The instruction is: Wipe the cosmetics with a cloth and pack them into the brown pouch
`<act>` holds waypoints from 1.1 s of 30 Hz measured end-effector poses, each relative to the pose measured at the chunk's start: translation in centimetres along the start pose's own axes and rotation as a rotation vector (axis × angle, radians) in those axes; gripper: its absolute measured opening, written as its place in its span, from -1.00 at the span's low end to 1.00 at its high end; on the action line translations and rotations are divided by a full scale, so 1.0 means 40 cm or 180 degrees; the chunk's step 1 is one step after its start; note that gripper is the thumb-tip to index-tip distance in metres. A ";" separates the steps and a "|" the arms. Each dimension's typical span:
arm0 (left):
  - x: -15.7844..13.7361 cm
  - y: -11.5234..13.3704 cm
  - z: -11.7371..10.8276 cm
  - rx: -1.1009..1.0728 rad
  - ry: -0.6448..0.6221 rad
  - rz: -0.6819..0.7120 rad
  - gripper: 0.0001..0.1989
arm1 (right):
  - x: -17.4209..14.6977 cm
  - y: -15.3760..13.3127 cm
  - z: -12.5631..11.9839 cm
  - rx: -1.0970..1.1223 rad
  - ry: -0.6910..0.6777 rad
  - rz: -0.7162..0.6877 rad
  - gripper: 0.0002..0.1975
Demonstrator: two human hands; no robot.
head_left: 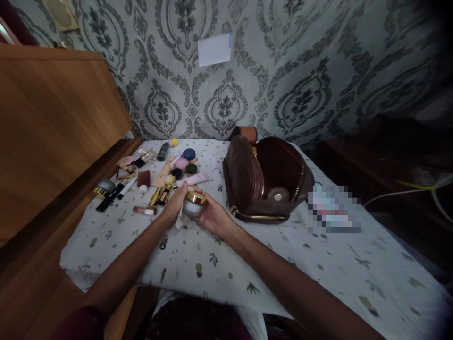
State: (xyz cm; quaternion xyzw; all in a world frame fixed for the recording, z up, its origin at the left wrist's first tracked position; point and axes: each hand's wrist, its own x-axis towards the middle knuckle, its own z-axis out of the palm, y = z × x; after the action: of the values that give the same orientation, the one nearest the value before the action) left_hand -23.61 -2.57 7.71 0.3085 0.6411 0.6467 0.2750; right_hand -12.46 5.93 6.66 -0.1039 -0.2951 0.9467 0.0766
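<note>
Between fingers (pixel 209 205), grey jar (pixel 192 209), gold lid (pixel 196 197)

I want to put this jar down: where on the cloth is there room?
Bare cloth lies between the left forearm and right forearm, in front of the held jar; another patch, right of the right forearm, in front of the brown bag. A narrower gap separates bag and pink tube. Back left is crowded, around the blue-lidded jar and dark bottle.
</note>
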 end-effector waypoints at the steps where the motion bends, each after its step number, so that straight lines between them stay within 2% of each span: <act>1: -0.001 0.003 0.001 -0.0004 -0.0147 0.0017 -0.40 | 0.002 0.002 -0.001 -0.0010 0.0034 0.0006 -0.68; 3: -0.003 0.010 0.002 0.0047 -0.0299 0.0081 -0.39 | 0.003 0.005 0.001 -0.0072 0.0003 -0.0016 -0.62; 5: -0.005 0.015 0.002 0.0133 -0.0256 0.0141 -0.39 | -0.004 0.009 0.007 -0.0183 -0.0172 -0.0150 -0.57; 8: -0.009 0.019 0.000 0.0401 0.0034 0.0257 -0.39 | -0.022 0.013 0.021 -0.0378 -0.0410 -0.0421 -0.41; 11: -0.014 0.019 -0.002 0.0611 0.0358 0.0258 -0.37 | -0.034 0.016 0.032 -0.0513 -0.0346 -0.0493 -0.31; 14: -0.016 0.019 0.002 0.0732 0.0415 0.0275 -0.35 | -0.034 0.017 0.037 -0.0420 -0.0190 -0.0538 -0.40; 18: -0.023 0.020 0.023 0.0752 0.0389 0.0449 -0.35 | -0.022 0.010 0.030 0.0057 0.0026 -0.0471 -0.63; 21: -0.038 0.015 0.042 0.0997 0.0256 0.0828 -0.44 | -0.011 0.003 0.017 0.0559 0.0280 -0.0344 -0.81; 24: -0.055 0.010 0.050 0.1513 0.0190 0.1289 -0.51 | -0.008 -0.001 0.012 0.0805 0.0478 -0.0248 -0.86; 26: -0.062 0.011 0.046 0.1702 0.0196 0.1507 -0.46 | -0.013 0.000 0.017 0.0665 0.0484 -0.0162 -0.81; 28: -0.063 0.016 0.038 0.1657 0.0271 0.1547 -0.46 | -0.020 0.003 0.027 0.0328 0.0346 -0.0078 -0.72; 30: -0.060 0.024 0.030 0.1370 0.0417 0.1373 -0.54 | -0.026 0.010 0.037 -0.0085 0.0193 -0.0133 -0.63; 33: -0.046 0.034 0.022 0.0807 0.0711 0.0986 -0.58 | -0.027 0.020 0.038 -0.0737 0.0140 -0.0544 -0.49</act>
State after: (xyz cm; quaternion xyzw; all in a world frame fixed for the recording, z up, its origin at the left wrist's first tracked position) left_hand -21.68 -3.42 8.97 0.3618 0.6886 0.6257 0.0588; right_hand -11.86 4.22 7.57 -0.1073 -0.4083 0.8938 0.1510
